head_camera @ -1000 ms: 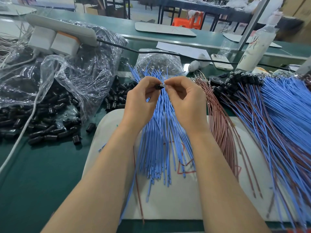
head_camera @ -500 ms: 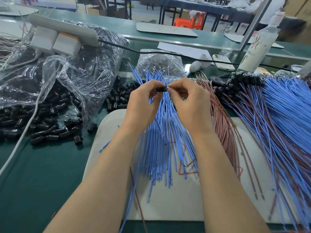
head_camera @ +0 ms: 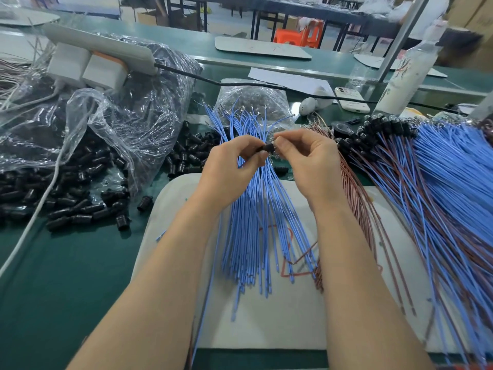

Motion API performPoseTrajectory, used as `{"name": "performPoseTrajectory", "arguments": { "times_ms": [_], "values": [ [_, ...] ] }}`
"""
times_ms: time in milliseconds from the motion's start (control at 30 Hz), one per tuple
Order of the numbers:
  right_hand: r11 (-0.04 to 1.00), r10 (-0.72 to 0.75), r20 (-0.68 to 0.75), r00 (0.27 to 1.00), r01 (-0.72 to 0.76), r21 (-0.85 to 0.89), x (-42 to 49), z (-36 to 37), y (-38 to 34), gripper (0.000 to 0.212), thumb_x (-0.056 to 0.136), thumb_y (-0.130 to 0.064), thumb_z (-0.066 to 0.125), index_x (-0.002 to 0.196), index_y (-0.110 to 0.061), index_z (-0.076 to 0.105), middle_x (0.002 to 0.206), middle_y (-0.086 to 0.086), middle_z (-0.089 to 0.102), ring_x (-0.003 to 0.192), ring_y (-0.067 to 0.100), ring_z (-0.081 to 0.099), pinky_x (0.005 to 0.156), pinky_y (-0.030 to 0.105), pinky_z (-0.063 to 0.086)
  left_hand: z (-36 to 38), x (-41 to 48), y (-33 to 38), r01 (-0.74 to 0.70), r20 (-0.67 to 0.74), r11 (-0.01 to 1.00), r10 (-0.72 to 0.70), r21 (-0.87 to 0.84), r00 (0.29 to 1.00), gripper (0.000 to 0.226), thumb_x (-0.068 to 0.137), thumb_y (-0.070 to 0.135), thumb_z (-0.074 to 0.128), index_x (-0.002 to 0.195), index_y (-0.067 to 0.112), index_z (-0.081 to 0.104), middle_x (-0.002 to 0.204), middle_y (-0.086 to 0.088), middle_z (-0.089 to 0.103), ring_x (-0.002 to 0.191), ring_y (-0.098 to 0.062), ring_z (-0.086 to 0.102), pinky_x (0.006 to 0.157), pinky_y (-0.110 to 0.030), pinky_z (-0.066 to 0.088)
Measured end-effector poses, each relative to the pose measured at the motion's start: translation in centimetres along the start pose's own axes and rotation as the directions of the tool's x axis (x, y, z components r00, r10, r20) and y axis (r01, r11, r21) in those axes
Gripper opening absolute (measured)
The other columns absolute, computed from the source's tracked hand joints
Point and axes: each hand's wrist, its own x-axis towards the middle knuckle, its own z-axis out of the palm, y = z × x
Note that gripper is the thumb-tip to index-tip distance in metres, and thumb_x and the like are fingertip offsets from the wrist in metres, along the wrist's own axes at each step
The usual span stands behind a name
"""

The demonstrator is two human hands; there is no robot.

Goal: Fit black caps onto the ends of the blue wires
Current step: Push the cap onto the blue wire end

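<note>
A bundle of blue wires lies fanned on a white board in front of me. Above the bundle, my left hand pinches a small black cap between thumb and fingers. My right hand meets it from the right, its fingertips pinching the wire end at the cap's mouth. The wire tip itself is hidden by the fingers. Loose black caps lie heaped at the left, and more sit just beyond my left hand.
A crumpled clear plastic bag with a white power strip on it stands at the back left. Brown wires and a big pile of capped blue wires fill the right. A phone and a bottle stand behind.
Both hands have stayed joined at the cap and sunk slightly toward the bundle. The cap shows a little more between the fingertips than one second ago.
</note>
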Motion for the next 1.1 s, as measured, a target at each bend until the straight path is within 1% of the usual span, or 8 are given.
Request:
{"name": "performPoseTrajectory", "arguments": {
  "times_ms": [67, 267, 500, 700, 800, 933, 1033, 1100],
  "values": [
    [1.000, -0.008, 0.012, 1.000, 0.008, -0.028, 0.1, 0.0, 0.1, 0.008, 0.087, -0.008, 0.067, 0.091, -0.014, 0.071, 0.081, -0.001, 0.070, 0.078, 0.011, 0.066, 0.079, 0.028, 0.055, 0.0, 0.0, -0.1, 0.008, 0.004, 1.000, -0.008, -0.005, 1.000, 0.007, 0.092, 0.018, 0.061, 0.093, 0.018, 0.067, 0.078, 0.007, 0.069, 0.078, -0.002, 0.059, 0.070, 0.002, 0.034],
    [0.975, 0.130, 0.046, 0.990, -0.136, 0.178, -0.2, 0.6, 0.4, 0.009, 0.087, -0.005, 0.065, 0.088, -0.013, 0.070, 0.081, 0.003, 0.071, 0.079, 0.011, 0.068, 0.075, 0.021, 0.054, 0.2, 0.1, -0.2, 0.030, 0.000, 1.000, -0.030, -0.002, 1.000, 0.006, 0.090, 0.017, 0.063, 0.092, 0.017, 0.068, 0.078, 0.004, 0.070, 0.077, -0.008, 0.062, 0.065, -0.005, 0.038],
    [0.809, 0.301, 0.107, 0.947, -0.313, 0.498, -0.2, 1.1, 0.4, 0.009, 0.090, -0.010, 0.062, 0.084, -0.012, 0.069, 0.071, -0.002, 0.071, 0.069, 0.009, 0.066, 0.067, 0.018, 0.052, 0.2, 0.1, 0.1, 0.039, -0.024, 0.999, -0.040, -0.018, 0.999, 0.006, 0.090, 0.016, 0.062, 0.091, 0.016, 0.068, 0.077, 0.006, 0.068, 0.076, -0.005, 0.061, 0.066, -0.003, 0.037],
    [0.850, 0.313, 0.083, 0.946, -0.318, 0.419, -0.4, 1.6, 0.6, 0.013, 0.091, -0.011, 0.061, 0.079, -0.012, 0.064, 0.067, -0.004, 0.067, 0.066, 0.008, 0.063, 0.068, 0.022, 0.053, 0.4, 0.2, 0.1, 0.057, -0.025, 0.997, -0.056, 0.050, 0.998, 0.008, 0.089, 0.017, 0.063, 0.093, 0.015, 0.069, 0.080, 0.000, 0.070, 0.079, -0.013, 0.063, 0.064, -0.002, 0.036],
    [0.808, 0.324, 0.089, 0.942, -0.324, 0.492, -0.4, 1.9, 0.2, 0.013, 0.093, -0.018, 0.060, 0.080, -0.017, 0.065, 0.073, -0.004, 0.066, 0.069, 0.008, 0.059, 0.066, 0.023, 0.048, 0.2, 0.3, 0.9, 0.052, -0.062, 0.998, -0.051, 0.018, 0.997, 0.010, 0.090, 0.018, 0.062, 0.095, 0.014, 0.069, 0.081, 0.001, 0.071, 0.078, -0.011, 0.064, 0.067, -0.009, 0.042],
    [0.630, 0.260, 0.428, 0.866, -0.487, 0.604, -0.4, 1.9, -1.5, 0.046, 0.099, -0.047, 0.036, 0.118, -0.013, 0.060, 0.106, 0.012, 0.066, 0.095, 0.024, 0.063, 0.089, 0.038, 0.051, -0.7, 1.2, 4.5, 0.010, -0.184, 0.988, -0.038, -0.152, 0.982, 0.010, 0.092, 0.019, 0.061, 0.098, 0.014, 0.066, 0.083, 0.006, 0.071, 0.078, -0.006, 0.068, 0.079, -0.026, 0.054],
    [0.637, 0.163, 0.661, 0.732, -0.590, 0.496, -0.8, -0.1, -3.3, 0.050, 0.097, -0.048, 0.032, 0.113, -0.010, 0.059, 0.085, 0.010, 0.068, 0.079, 0.025, 0.067, 0.079, 0.035, 0.056, -1.9, 3.6, 8.7, -0.096, -0.266, 0.977, 0.042, -0.190, 0.963, 0.010, 0.092, 0.020, 0.061, 0.098, 0.013, 0.064, 0.080, 0.012, 0.069, 0.074, 0.003, 0.066, 0.076, -0.015, 0.051],
    [0.725, 0.072, 0.663, 0.746, -0.495, 0.478, -1.0, -2.9, -4.8, 0.037, 0.099, -0.034, 0.036, 0.105, -0.009, 0.063, 0.068, 0.004, 0.062, 0.067, 0.022, 0.065, 0.067, 0.031, 0.056, -2.1, 5.2, 12.1, -0.180, -0.291, 0.961, 0.114, -0.211, 0.950, 0.013, 0.093, 0.020, 0.059, 0.099, 0.011, 0.065, 0.080, 0.014, 0.068, 0.073, 0.008, 0.063, 0.074, -0.008, 0.046]
  ]
}}
